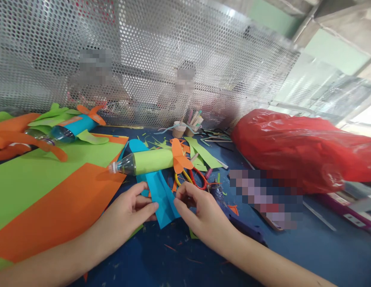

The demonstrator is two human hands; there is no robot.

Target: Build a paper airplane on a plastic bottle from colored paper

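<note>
A folded strip of blue paper [161,199] is held between my two hands above the dark blue table. My left hand [142,205] pinches its left edge between thumb and fingers. On the other side, my right hand [193,201] grips the right edge with its fingertips. Just beyond lies a clear plastic bottle [127,164] on its side, wrapped in green paper [154,160], with orange paper petals [179,157] at its base end. Scissors with red and yellow handles [199,178] are partly hidden behind my right hand. Beside that hand lies a dark blue glue gun [239,221].
Large green [62,163] and orange sheets [80,199] cover the left side, with paper-decorated bottles [74,128] behind. A red plastic bag [287,147] bulks at right, near a blurred phone-like object [263,199]. Cups of sticks [179,128] stand before a perforated metal screen [161,59]; people sit beyond it.
</note>
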